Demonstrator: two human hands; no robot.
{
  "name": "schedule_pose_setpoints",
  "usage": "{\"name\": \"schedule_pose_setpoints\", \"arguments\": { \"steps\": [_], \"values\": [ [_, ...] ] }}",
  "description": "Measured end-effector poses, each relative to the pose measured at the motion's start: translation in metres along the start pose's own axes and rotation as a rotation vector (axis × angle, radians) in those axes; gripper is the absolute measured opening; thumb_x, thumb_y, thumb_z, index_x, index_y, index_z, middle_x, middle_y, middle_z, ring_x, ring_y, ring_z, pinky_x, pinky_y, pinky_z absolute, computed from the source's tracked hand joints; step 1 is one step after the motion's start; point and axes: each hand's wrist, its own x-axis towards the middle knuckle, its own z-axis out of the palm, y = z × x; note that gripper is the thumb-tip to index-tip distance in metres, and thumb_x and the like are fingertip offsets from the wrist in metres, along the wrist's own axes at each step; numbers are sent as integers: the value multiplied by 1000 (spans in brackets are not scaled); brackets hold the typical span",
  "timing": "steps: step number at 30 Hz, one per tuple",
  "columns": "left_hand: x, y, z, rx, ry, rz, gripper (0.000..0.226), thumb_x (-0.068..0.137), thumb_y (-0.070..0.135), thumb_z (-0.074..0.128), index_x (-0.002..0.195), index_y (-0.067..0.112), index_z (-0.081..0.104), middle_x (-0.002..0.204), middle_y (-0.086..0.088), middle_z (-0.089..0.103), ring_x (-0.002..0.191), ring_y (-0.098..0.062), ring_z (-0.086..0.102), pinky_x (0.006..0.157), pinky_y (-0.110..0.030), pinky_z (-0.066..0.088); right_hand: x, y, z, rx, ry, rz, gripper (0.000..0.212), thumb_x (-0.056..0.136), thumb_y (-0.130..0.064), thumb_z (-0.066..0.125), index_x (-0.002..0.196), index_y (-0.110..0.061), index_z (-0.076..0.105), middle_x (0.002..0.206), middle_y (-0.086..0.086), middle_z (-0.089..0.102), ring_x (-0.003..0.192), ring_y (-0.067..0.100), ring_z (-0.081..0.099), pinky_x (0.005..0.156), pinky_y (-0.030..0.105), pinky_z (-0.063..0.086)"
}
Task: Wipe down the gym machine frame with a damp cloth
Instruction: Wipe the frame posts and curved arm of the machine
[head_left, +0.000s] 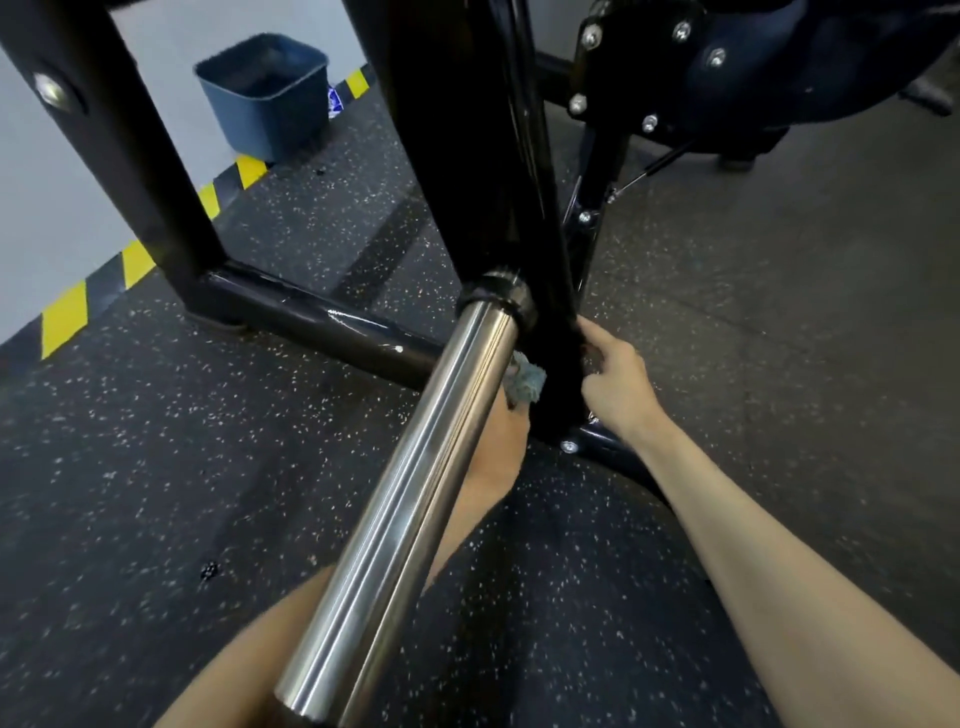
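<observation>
Centre of frame: the blue cloth (525, 385) is bunched against the black upright (498, 182) of the machine frame, at the tip of the left hand (501, 447). That hand's fingers are hidden behind the chrome tube (415, 467), so its grip cannot be told. The upright's right edge is gripped by the right hand (618, 387), fingers curled.

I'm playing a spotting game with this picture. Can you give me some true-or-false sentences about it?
1. The bin is blue. True.
2. The cloth lies flat on the ground. False: it is up against the black post, beside the shiny tube.
3. The right hand grips the black post. True.
4. The striped tape is red and white. False: it is yellow and black.
</observation>
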Motion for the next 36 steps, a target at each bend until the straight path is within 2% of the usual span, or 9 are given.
{"name": "schedule_pose_setpoints", "arguments": {
  "steps": [5,10,13,16,20,24,29,32,36],
  "values": [
    [-18,-13,42,54,-115,60,38,64,-18,65,95,4,63,100,-9,57,93,-22,47,71,-36,53,3,2,-1,5,-36,-4,78,80,22,41,144,-24,44,116,-15,54,114,-2,46,84,-2,34],
    [-15,-54,13,-53,-207,-82,31,86,-7,53,112,9,61,111,-8,58,102,-22,52,88,-40,48,-8,0,10,59,52,18,80,80,23,41,145,-24,41,121,-14,52,116,-4,42,94,4,33],
    [2,-67,-49,-161,-97,-191,24,85,0,61,109,7,63,103,-3,59,94,-15,53,85,-26,44,-18,-10,21,60,120,94,77,83,20,45,147,-20,37,128,-2,57,117,4,48,101,13,34],
    [28,-67,-119,-140,-36,-281,33,79,-7,67,107,9,65,102,1,61,94,-14,57,83,-18,42,-18,-36,8,-263,-15,222,70,88,8,47,150,-19,30,123,9,64,115,24,58,110,33,36],
    [61,-38,-196,-163,-72,-425,21,89,1,60,100,18,62,87,5,62,77,-8,57,66,-8,43,-10,-98,-26,-800,-163,347,53,94,-8,42,145,-5,33,125,10,61,121,27,54,118,40,21],
    [81,12,-244,-296,-17,-573,7,95,13,57,90,17,58,83,5,60,77,-10,54,65,-17,35,-10,-189,-50,-695,-216,395,31,92,-5,43,120,-6,54,124,12,58,112,31,58,98,40,44],
    [83,67,-298,-292,-56,-688,18,93,11,59,77,4,61,77,-1,49,71,-14,46,73,-35,41,-30,-286,-52,-719,-431,360,22,91,-9,45,111,-4,53,108,10,59,103,27,60,82,32,50],
    [79,102,-343,-310,-70,-730,27,94,16,58,68,16,54,73,3,52,72,-13,49,64,-28,34,-46,-342,-37,-488,-570,445,19,93,-5,48,109,3,53,101,17,60,90,26,59,59,26,45],
    [64,133,-404,-350,-41,-686,40,94,11,55,60,19,35,60,7,40,59,-10,38,59,-29,24,-76,-404,-15,-182,-692,586,50,96,-2,45,144,-15,37,123,11,59,106,24,60,83,38,48]
  ]
}}
